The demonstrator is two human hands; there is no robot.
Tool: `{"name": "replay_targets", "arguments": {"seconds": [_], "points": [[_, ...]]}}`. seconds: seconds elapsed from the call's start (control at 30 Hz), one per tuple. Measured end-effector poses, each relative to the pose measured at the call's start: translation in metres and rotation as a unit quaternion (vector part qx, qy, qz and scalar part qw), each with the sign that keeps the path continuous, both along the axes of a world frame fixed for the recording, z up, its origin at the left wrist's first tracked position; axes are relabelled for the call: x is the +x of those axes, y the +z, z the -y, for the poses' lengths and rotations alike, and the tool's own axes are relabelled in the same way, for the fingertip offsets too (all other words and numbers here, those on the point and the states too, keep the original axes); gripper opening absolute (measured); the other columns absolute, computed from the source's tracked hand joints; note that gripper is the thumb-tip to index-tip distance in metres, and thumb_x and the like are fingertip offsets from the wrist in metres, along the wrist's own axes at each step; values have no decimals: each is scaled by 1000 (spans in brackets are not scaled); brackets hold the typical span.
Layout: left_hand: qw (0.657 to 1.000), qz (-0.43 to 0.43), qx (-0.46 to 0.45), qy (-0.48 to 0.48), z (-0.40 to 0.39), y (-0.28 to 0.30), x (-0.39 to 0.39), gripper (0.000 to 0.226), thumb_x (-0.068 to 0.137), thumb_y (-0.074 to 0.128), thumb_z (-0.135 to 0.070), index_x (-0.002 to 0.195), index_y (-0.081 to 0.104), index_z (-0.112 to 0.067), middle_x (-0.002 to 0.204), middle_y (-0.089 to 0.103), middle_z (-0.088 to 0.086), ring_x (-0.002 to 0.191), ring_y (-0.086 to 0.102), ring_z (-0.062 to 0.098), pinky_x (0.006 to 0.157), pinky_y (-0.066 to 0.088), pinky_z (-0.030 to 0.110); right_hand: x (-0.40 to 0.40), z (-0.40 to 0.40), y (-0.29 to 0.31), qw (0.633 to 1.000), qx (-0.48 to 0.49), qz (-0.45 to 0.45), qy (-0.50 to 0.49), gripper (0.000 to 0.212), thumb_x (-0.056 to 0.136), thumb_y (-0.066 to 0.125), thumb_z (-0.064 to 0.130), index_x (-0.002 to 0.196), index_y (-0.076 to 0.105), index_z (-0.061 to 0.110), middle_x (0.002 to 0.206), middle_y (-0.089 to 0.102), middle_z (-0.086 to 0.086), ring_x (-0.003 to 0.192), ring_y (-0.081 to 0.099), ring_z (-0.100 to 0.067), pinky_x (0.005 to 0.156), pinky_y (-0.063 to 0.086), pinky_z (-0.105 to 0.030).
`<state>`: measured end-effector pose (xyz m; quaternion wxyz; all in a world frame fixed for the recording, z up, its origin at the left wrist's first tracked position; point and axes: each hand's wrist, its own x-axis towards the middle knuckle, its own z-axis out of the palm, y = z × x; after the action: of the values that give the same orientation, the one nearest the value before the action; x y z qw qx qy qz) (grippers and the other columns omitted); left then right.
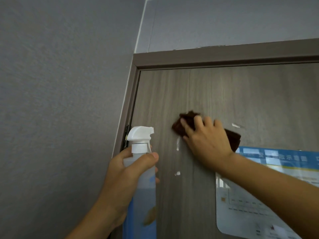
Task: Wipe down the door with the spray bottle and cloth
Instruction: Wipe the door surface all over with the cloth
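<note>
A grey-brown wood-grain door (224,94) fills the right half of the view. My right hand (207,140) presses a dark brown cloth (188,120) flat against the door, fingers spread over it. Parts of the cloth stick out above the fingers and to the right of the hand. My left hand (127,169) grips the neck of a clear spray bottle (141,187) with a white trigger head, held upright near the door's left edge. The nozzle points right. Wet streaks (177,144) glisten on the door below and beside the cloth.
A laminated blue and white notice (259,195) is stuck on the door at lower right, just under my right forearm. A dark door frame (207,57) runs along the top and left. A hinge (127,133) sits behind the bottle head. Grey walls (60,100) surround the door.
</note>
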<state>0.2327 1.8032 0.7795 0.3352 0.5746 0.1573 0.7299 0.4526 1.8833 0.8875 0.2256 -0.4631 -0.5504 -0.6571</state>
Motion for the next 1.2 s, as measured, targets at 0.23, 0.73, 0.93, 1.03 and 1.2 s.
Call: {"name": "replay_targets", "arguments": {"seconds": [0.23, 0.73, 0.93, 1.03, 1.2], "points": [[1000, -6, -4, 12, -4, 1, -3, 31, 67, 79, -32, 90, 76, -11, 75, 68, 17, 65, 67, 29, 61, 61, 37, -5, 1, 36, 998, -45, -11, 37, 61, 105, 30, 52, 160, 32, 27, 153, 40, -15, 138, 40, -36, 105, 37, -48], [1000, -19, 1, 6, -5, 0, -2, 31, 61, 85, -36, 85, 78, -17, 75, 70, 15, 65, 68, 28, 59, 60, 35, 5, 3, 43, 992, -108, -45, 55, 62, 107, 19, 50, 164, 16, 24, 170, 12, -18, 158, 8, -33, 127, 7, -45], [1000, -11, -7, 14, -8, 0, -3, 23, 66, 80, -33, 83, 79, -18, 76, 71, 18, 64, 69, 27, 58, 61, 35, 5, 0, 2, 987, -131, 46, 77, 64, 103, 21, 51, 163, 24, 28, 169, 17, -16, 158, 11, -33, 126, 5, -45], [1000, -15, -9, 17, -10, 0, -4, 25, 67, 79, -33, 83, 76, -14, 75, 70, 17, 64, 67, 28, 59, 61, 36, 21, 0, -38, 982, -147, 107, 58, 58, 104, 28, 50, 158, 36, 28, 165, 30, -18, 154, 26, -36, 123, 22, -50], [1000, -17, -6, 15, -14, 1, -4, 35, 66, 94, -23, 90, 74, -6, 77, 68, 19, 66, 66, 30, 57, 61, 34, 29, -2, -11, 987, -131, 81, 53, 61, 104, 25, 52, 158, 36, 25, 163, 32, -20, 151, 33, -36, 119, 28, -49]]}}
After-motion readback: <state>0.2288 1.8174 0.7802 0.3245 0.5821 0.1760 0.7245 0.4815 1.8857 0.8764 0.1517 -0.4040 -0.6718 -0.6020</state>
